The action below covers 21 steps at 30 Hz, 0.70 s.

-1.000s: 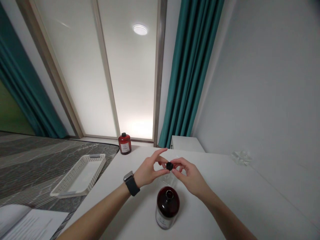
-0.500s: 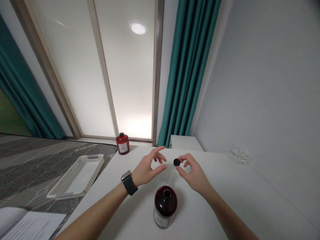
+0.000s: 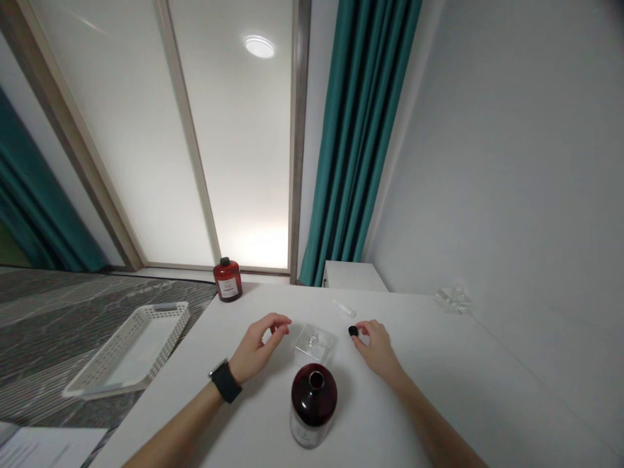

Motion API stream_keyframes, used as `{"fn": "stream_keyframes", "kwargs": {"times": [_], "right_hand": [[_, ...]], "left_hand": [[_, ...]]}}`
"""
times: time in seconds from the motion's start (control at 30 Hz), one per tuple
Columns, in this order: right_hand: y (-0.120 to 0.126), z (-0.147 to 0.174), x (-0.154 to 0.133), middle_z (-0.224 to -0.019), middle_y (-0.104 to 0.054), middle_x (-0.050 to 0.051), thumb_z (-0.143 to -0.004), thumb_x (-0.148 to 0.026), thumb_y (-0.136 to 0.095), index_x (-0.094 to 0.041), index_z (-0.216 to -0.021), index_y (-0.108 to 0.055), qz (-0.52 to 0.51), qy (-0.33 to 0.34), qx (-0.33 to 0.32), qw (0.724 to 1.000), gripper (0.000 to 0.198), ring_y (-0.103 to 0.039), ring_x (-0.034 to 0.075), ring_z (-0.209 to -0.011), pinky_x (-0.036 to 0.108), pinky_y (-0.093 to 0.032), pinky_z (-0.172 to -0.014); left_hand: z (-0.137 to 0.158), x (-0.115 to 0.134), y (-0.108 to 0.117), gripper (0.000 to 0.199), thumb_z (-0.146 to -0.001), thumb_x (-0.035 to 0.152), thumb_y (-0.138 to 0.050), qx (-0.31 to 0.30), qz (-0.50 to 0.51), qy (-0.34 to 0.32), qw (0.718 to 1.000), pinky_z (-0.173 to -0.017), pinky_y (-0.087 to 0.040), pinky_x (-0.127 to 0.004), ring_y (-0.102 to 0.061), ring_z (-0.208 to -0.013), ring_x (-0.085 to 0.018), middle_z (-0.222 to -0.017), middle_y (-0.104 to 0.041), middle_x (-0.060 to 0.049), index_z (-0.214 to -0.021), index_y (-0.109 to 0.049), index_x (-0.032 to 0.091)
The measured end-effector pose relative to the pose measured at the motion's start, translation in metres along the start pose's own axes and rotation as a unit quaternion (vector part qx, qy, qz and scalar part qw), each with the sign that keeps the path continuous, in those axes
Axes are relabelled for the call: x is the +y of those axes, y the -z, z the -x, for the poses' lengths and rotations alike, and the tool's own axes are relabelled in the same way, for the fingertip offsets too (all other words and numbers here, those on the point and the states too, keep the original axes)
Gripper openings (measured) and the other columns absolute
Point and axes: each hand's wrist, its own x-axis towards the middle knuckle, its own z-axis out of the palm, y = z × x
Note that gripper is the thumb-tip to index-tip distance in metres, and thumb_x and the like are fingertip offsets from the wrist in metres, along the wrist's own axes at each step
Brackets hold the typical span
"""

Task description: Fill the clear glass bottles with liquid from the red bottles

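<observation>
Head view, right hand: the small black cap is pinched at the fingertips, low against the tabletop.
Left hand: fingers loosely curled, nothing held, hovering beside the clear lid.
Dark bottle: upright, mouth uncovered, between both forearms.
Red bottle: capped, well apart, far edge.
White basket: off left.
</observation>
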Motion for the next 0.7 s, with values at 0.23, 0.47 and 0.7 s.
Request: {"fn": "stream_keyframes", "kwargs": {"times": [0.23, 0.47, 0.7], "right_hand": [[-0.007, 0.006, 0.001, -0.088, -0.063, 0.008, -0.079, -0.024, -0.061, -0.021, -0.09, -0.067, 0.039, 0.005, 0.02, 0.999, 0.013, -0.056, 0.029, -0.089, 0.04, -0.042, -0.08], [0.003, 0.006, -0.002, -0.088, -0.064, 0.008, -0.081, -0.021, -0.053, -0.021, -0.103, -0.065, -0.01, 0.027, 0.04, 0.999, 0.025, -0.058, 0.027, -0.087, 0.041, -0.046, -0.08], [0.031, 0.006, -0.022, -0.093, -0.064, 0.008, -0.093, -0.024, -0.042, -0.021, -0.107, -0.062, -0.098, 0.062, 0.042, 0.992, 0.025, -0.062, 0.023, -0.086, 0.037, -0.051, -0.08]], "left_hand": [[0.006, -0.012, -0.009, 0.033, -0.095, 0.024, -0.049, -0.05, 0.037, -0.033, 0.998, -0.089, -0.048, -0.039, -0.059, -0.103, -0.024, -0.113, -0.063, -0.009, -0.128, -0.053, 0.021], [0.012, -0.02, -0.014, 0.062, -0.083, 0.01, -0.051, -0.142, 0.036, -0.04, 0.988, -0.104, -0.043, -0.047, -0.044, -0.129, -0.028, -0.141, -0.047, -0.01, -0.142, -0.039, 0.025], [0.006, -0.02, -0.016, 0.073, -0.078, 0.009, -0.06, -0.196, -0.013, -0.086, 0.977, -0.116, -0.028, -0.055, -0.035, -0.138, -0.031, -0.151, -0.039, -0.011, -0.145, -0.036, 0.024]]}}
